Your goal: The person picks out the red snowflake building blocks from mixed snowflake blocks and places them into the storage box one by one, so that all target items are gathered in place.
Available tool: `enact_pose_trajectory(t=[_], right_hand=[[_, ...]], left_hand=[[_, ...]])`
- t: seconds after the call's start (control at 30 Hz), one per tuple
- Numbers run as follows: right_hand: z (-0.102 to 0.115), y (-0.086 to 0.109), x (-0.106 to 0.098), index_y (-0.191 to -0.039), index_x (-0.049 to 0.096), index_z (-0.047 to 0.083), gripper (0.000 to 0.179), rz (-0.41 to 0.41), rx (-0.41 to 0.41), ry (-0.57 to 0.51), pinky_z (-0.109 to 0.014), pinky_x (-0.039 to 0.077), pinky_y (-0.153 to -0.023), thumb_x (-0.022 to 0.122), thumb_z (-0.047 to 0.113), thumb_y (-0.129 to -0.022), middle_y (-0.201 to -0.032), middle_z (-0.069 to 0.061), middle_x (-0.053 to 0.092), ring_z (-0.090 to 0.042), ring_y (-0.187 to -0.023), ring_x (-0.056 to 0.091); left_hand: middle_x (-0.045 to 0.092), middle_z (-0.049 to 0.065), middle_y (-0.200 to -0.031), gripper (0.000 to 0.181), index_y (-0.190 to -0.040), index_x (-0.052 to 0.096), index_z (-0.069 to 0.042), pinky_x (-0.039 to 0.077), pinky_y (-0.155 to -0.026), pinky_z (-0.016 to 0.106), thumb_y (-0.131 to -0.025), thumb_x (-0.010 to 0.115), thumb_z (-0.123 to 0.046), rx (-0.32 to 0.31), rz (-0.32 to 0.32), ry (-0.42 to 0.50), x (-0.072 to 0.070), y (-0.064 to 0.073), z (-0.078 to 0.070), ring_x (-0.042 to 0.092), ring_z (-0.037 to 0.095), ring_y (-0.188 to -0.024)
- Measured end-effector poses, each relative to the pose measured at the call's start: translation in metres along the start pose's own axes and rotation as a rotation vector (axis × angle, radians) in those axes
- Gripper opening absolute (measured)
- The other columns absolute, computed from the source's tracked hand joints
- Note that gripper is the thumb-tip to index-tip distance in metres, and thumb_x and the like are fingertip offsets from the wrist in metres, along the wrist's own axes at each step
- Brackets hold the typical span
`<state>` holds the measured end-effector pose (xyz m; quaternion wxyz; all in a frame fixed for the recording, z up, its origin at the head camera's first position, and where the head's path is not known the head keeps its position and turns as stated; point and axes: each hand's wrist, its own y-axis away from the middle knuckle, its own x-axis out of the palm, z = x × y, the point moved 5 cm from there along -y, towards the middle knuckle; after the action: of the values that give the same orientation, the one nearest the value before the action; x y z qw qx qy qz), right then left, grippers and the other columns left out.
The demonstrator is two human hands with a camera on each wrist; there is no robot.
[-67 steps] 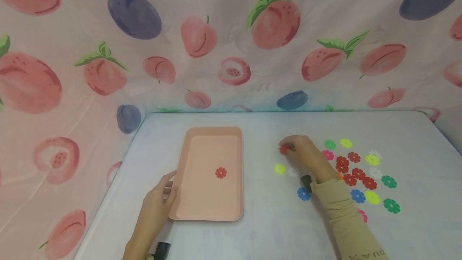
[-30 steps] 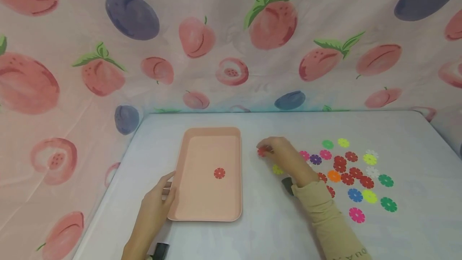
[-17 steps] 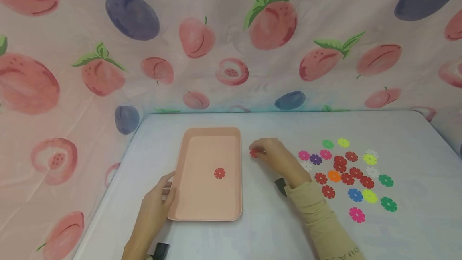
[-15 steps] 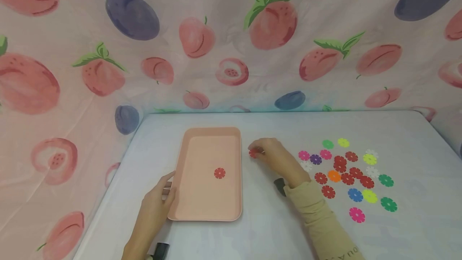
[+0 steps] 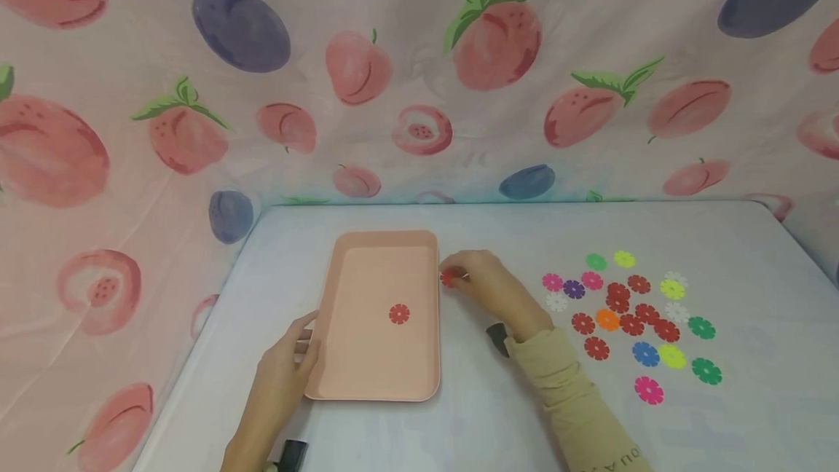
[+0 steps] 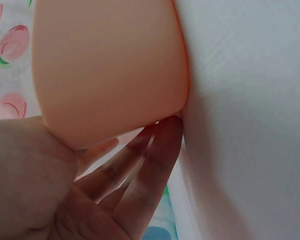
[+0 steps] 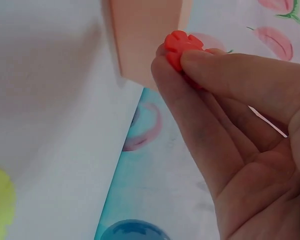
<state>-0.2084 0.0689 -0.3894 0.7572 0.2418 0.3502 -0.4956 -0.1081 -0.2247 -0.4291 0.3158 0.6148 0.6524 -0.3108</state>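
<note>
work status: early stage, by my judgement

i monitor through the head view. the table (image 5: 498, 414) carries a scatter of notched discs (image 5: 607, 320) on its right part, in many colours. several are red, so i judge that much is left. the tray (image 5: 370, 370) stands left of the scatter and contains one red disc (image 5: 399, 314), flat and right of centre; i read that one as done.

hand states: the left hand (image 5: 282, 363) rests its extended fingers against the tray's left wall, not wrapped round it as far as i can see. the right hand (image 5: 485, 284) pinches a second red disc (image 7: 179, 42) between thumb and fingers, outside the tray and just beside its right wall. i cannot confirm contact with the rim.

orientation: the tray's long axis runs away from the viewer, toward the table's far edge. the second red disc is round and has no long axis; in the right wrist view, its notched face turns partly toward the lens. i cannot read the exact tilt.
</note>
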Motion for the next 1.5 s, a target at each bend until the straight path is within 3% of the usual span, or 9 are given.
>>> enact_pose_trajectory(t=[0.83,1.1,1.5], right_hand=[[0.025,-0.009,0.013,-0.116,0.072,0.006,0.029,0.008,0.011,-0.054,-0.038,0.056,-0.097,0.074,0.003,-0.087,-0.110,-0.005,0.072,-0.023,-0.105,0.066],[0.028,-0.016,0.020,-0.112,0.073,0.003,0.024,0.007,-0.055,-0.036,-0.038,0.056,-0.095,0.073,0.002,-0.088,-0.106,-0.007,0.073,-0.023,-0.102,0.067],[0.031,-0.022,0.033,-0.113,0.073,0.005,0.024,0.049,-0.039,-0.046,-0.038,0.054,-0.099,0.072,0.003,-0.090,-0.108,-0.005,0.073,-0.022,-0.105,0.065]], left_hand=[[0.067,0.019,-0.119,0.047,-0.146,0.046,-0.012,0.061,-0.079,0.042,-0.100,0.057,-0.012,-0.018,0.017,0.014,-0.001,0.001,0.001,0.070,0.034,-0.099],[0.068,0.018,-0.119,0.046,-0.145,0.047,-0.012,0.061,-0.079,0.042,-0.100,0.058,-0.012,-0.015,0.011,0.017,0.001,-0.001,0.002,0.070,0.033,-0.100],[0.069,0.017,-0.117,0.046,-0.144,0.048,-0.013,0.061,-0.080,0.042,-0.100,0.059,-0.012,-0.001,-0.007,0.010,0.001,-0.001,0.002,0.070,0.033,-0.100]])
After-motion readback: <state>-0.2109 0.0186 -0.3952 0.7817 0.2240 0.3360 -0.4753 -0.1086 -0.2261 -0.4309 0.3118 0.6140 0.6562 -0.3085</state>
